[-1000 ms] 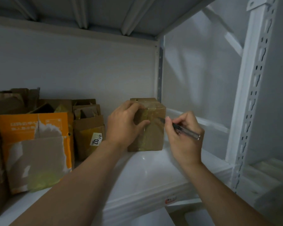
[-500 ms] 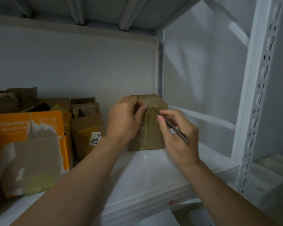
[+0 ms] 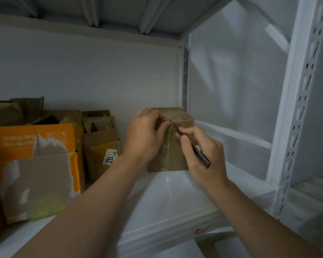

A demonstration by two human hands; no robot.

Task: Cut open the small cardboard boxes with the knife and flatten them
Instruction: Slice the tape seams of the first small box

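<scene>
Orange carton (image 3: pixel 34 164): 9 o'clock, on white shelf (image 3: pixel 166 198). Left hand (image 3: pixel 145 138): curled over the top corner of small taped box (image 3: pixel 175 157), centre, upright. Knife (image 3: pixel 203 159): long axis 11-to-5 o'clock, tip at 11 on the tape seam, pinched by right hand (image 3: pixel 199 168).

box (image 3: pixel 173 153): small, brown, taped over, upright on the shelf (image 3: pixel 166 198), frame centre. knife (image 3: pixel 201 155): slim, dark, tilted, tip against the box's upper front tape seam.
</scene>
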